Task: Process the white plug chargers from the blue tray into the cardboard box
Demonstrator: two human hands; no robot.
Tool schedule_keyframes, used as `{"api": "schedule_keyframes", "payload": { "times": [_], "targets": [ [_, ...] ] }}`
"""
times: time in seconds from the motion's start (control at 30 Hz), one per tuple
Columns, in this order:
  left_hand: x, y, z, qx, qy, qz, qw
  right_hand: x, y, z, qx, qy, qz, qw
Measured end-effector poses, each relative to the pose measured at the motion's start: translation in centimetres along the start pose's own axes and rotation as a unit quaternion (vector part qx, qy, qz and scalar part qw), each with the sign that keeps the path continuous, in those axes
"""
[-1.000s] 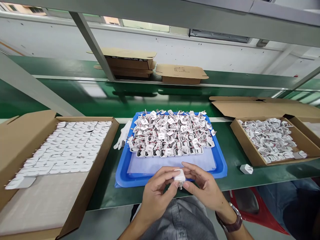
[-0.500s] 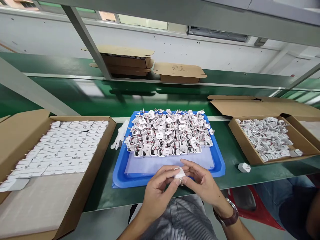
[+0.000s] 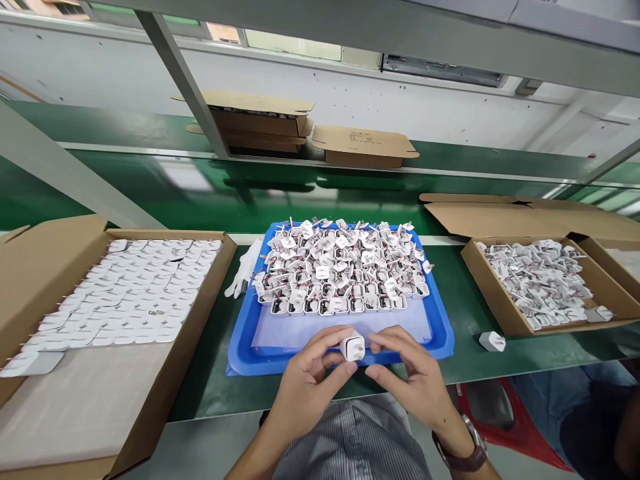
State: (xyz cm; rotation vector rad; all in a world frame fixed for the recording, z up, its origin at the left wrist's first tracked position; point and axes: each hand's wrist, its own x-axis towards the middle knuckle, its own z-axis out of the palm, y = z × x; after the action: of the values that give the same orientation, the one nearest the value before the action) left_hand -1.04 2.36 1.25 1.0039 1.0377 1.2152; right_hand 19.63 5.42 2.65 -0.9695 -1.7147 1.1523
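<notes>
A white plug charger (image 3: 353,347) is pinched between the thumb and fingers of my left hand (image 3: 317,373), its pronged face turned to the right. A dark gap shows around that face. Just right of it my right hand (image 3: 413,367) is apart from the charger, thumb and fingers spread with nothing between them. Beyond both hands lies a blue tray (image 3: 240,347) lined with pale paper. Rows of open white charger housings (image 3: 340,267) stand in it, their pronged caps loose on top and red and black wires showing.
At left, an open carton (image 3: 200,300) holds rows of white chargers. Another carton (image 3: 495,300) at right holds loose wired ones, with a single charger (image 3: 493,341) before it. A white glove (image 3: 245,270) lies beside the tray. A person's leg (image 3: 545,400) is at lower right.
My right hand has let go of the charger and opened to the right. In my left hand the charger has turned, so its pronged face now shows.
</notes>
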Motion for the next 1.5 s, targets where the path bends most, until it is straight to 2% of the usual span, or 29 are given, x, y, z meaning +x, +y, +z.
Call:
{"api": "schedule_keyframes", "payload": {
  "times": [0.07, 0.17, 0.33, 0.43, 0.57, 0.73, 0.9, 1.13, 1.27, 1.4, 1.5],
  "targets": [
    [0.1, 0.1, 0.2, 0.057, 0.008, 0.029, 0.998, 0.0, -0.1, 0.3, -0.033, 0.0, -0.03, 0.999],
    [0.1, 0.5, 0.5, 0.149, 0.011, 0.069, 0.986, 0.0, -0.1, 0.5, -0.034, 0.0, -0.037, 0.999],
    [0.0, 0.7, 0.7, 0.178, 0.025, 0.093, 0.979, 0.0, -0.1, 0.2, -0.015, 0.012, -0.003, 1.0],
    [-0.3, 0.8, 0.7, 0.232, 0.048, 0.126, 0.963, 0.1, -0.3, 0.1, 0.004, 0.01, 0.009, 1.0],
    [-0.6, 1.0, 0.7, 0.276, 0.057, 0.146, 0.948, 0.1, -0.8, 0.2, -0.031, 0.024, -0.032, 0.999],
    [-0.7, 1.4, 0.4, 0.197, 0.014, 0.1, 0.975, 0.0, -1.4, 0.1, -0.136, 0.024, -0.154, 0.978],
    [-0.4, 1.9, 0.3, 0.097, -0.024, 0.059, 0.993, -0.2, -1.4, 0.0, -0.205, -0.018, -0.236, 0.95],
    [-0.2, 1.5, 0.5, 0.08, -0.01, 0.063, 0.995, -0.7, -1.7, 0.2, -0.205, -0.042, -0.253, 0.944],
    [-0.2, 1.2, 0.8, 0.063, 0.016, 0.079, 0.995, -0.6, -1.7, 0.4, -0.209, -0.068, -0.274, 0.936],
    [-0.2, 1.0, 1.1, 0.061, 0.042, 0.081, 0.994, -0.3, -1.4, 0.7, -0.138, -0.035, -0.256, 0.956],
    [-0.2, 0.9, 1.0, 0.043, 0.012, 0.053, 0.998, -0.4, -1.0, 0.8, -0.125, -0.018, -0.243, 0.962]
  ]
}}
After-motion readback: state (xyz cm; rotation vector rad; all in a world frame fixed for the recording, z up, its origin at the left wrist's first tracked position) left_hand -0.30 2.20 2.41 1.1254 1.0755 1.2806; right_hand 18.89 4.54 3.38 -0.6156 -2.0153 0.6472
